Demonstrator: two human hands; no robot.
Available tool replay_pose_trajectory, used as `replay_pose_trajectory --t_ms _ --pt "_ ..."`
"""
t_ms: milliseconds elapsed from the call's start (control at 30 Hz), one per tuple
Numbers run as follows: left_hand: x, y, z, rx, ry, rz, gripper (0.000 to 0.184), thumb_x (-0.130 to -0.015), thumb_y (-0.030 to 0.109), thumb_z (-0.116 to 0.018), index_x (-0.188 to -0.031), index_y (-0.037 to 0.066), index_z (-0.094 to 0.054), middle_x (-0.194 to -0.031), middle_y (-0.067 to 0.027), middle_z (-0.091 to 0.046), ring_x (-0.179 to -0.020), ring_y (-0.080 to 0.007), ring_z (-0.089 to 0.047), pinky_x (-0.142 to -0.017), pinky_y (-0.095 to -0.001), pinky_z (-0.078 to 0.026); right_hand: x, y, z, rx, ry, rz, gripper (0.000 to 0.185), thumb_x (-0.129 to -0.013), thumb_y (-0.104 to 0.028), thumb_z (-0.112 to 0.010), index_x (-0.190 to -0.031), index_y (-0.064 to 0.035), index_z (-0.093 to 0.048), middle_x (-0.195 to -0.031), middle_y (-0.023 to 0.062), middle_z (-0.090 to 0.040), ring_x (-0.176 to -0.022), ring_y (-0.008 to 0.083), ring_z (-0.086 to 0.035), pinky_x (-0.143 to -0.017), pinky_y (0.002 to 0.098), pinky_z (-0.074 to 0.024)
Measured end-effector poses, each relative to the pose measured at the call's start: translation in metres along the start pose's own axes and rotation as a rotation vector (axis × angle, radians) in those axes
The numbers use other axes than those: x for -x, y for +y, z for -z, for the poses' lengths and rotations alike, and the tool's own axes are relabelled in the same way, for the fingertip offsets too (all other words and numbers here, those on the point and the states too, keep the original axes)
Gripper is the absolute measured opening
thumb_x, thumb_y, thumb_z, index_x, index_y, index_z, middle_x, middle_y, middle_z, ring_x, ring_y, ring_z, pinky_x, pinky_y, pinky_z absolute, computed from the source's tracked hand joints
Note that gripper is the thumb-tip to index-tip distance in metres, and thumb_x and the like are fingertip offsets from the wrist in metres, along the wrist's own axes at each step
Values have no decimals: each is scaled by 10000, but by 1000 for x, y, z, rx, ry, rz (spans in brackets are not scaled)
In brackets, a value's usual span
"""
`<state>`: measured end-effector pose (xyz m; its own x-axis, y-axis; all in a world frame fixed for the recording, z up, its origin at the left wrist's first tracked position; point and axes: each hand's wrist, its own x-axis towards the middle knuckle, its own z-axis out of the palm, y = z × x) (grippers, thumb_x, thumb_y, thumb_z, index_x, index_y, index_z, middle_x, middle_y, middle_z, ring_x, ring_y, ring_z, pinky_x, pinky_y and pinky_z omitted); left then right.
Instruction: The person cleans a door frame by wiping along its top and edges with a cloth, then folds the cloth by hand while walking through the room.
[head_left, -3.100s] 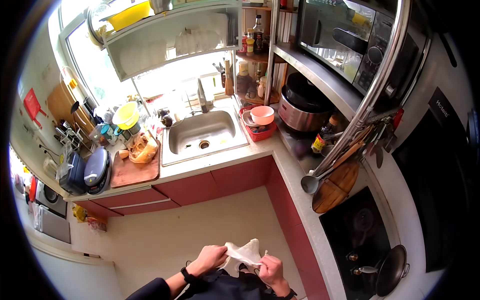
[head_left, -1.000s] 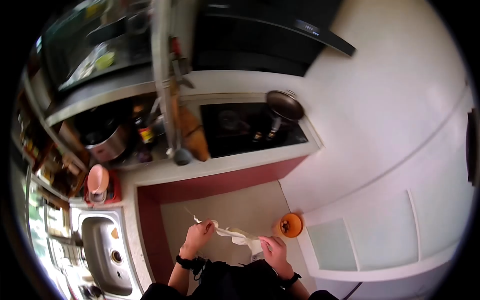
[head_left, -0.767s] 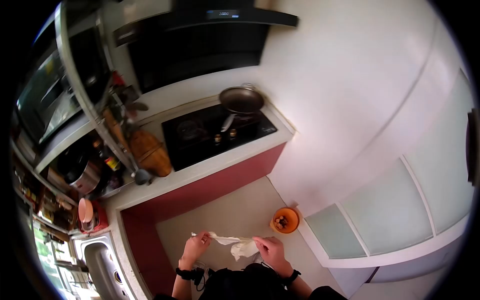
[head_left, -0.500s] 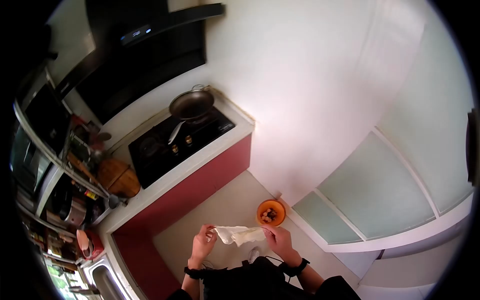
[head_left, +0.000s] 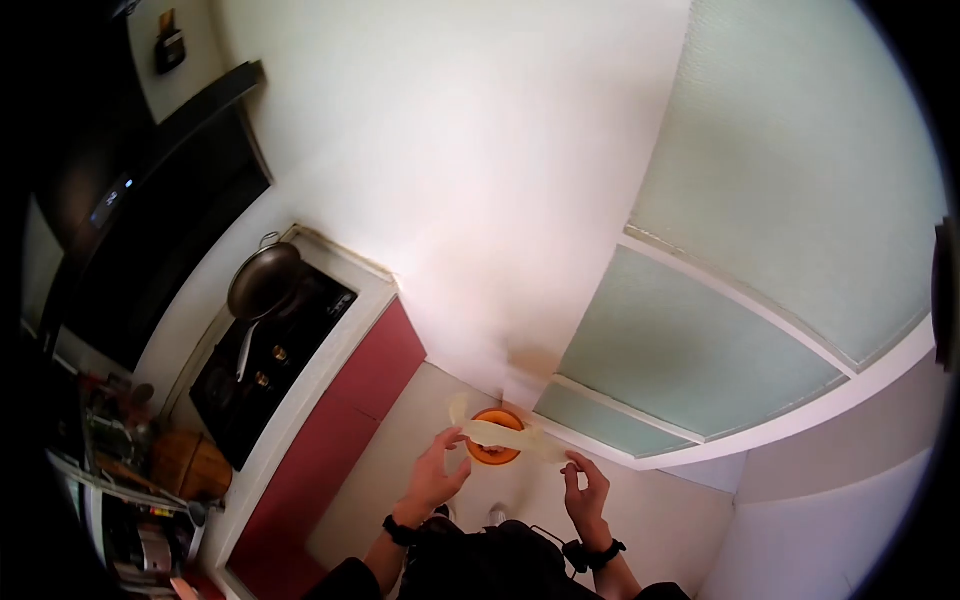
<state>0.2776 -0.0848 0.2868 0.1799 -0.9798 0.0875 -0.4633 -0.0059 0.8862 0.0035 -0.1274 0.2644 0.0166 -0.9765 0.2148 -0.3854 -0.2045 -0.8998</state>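
A thin whitish sheet (head_left: 495,434), smeared by motion, hangs above the orange bin (head_left: 494,458) on the floor and covers part of its opening. On the sheet's left side is my left hand (head_left: 432,478), thumb and fingers apart, fingertips close to the sheet's edge. My right hand (head_left: 588,490) is at the right end with thumb and forefinger spread, nothing visible between them. Whether any fingertip still touches the sheet is hard to tell. The bin's contents are mostly hidden.
Left, a pan (head_left: 264,283) sits on the black cooktop (head_left: 235,390) above red cabinets (head_left: 330,440). A wooden board (head_left: 190,466) is at the lower left. Frosted panels (head_left: 700,340) stand to the right, beside a white wall (head_left: 450,150). Shoes show below the bin.
The view has swung from the sink to the bin and panels. Both hands had gripped the whitish sheet; now their fingers have opened and the sheet is over the bin.
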Motion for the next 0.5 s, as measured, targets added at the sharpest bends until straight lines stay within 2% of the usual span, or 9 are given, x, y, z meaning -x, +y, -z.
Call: replay_pose_trajectory --t_ms 67,167,267,300,467,500 --pt "-18 -11 -12 96 -61 -30 598 -827 132 -717 -1358 36 -459 -1205 -164 -638 -1064 -302 -644 -917 -368 -517 -8 -2 2 80 111 74 346 -848 17 -657 -1192 -3 -633 -1086 176 -687 -992 280 -671 -870 350 -524" --pt "-46 7 -24 84 -124 -218 599 -833 154 -715 -1358 24 -457 -1247 -178 -615 -1107 -311 -625 -951 -368 -499 -26 -20 -5 141 282 105 563 -858 15 -625 -1397 28 -461 -1377 194 -542 -1237 308 -547 -1014 385 -445" --pt "-73 21 -25 91 -295 -416 609 -838 168 -716 -1368 30 -451 -1285 -180 -590 -1150 -315 -603 -978 -365 -483 -56 -28 -15 240 457 189 727 -849 27 -610 -1496 33 -278 -1517 210 -372 -1386 344 -386 -1115 413 -344" --pt "-81 26 -22 123 -355 -414 611 -838 169 -716 -1370 30 -451 -1286 -177 -589 -1157 -316 -599 -984 -366 -478 -68 -35 -16 237 493 188 750 -858 13 -603 -1508 40 -231 -1548 219 -304 -1426 351 -319 -1154 429 -283" --pt "-125 55 2 255 -551 -502 622 -834 164 -721 -1377 34 -446 -1292 -180 -577 -1173 -332 -583 -1006 -382 -459 -140 -90 -16 219 708 304 722 -853 -24 -595 -1480 79 -251 -1505 240 -321 -1407 367 -317 -1161 443 -250" --pt "-134 54 4 272 -513 -534 625 -831 160 -723 -1377 32 -446 -1293 -187 -574 -1179 -338 -577 -1013 -387 -454 -153 -98 -21 219 729 330 720 -855 -20 -586 -1479 87 -245 -1504 239 -314 -1406 365 -312 -1166 444 -238"
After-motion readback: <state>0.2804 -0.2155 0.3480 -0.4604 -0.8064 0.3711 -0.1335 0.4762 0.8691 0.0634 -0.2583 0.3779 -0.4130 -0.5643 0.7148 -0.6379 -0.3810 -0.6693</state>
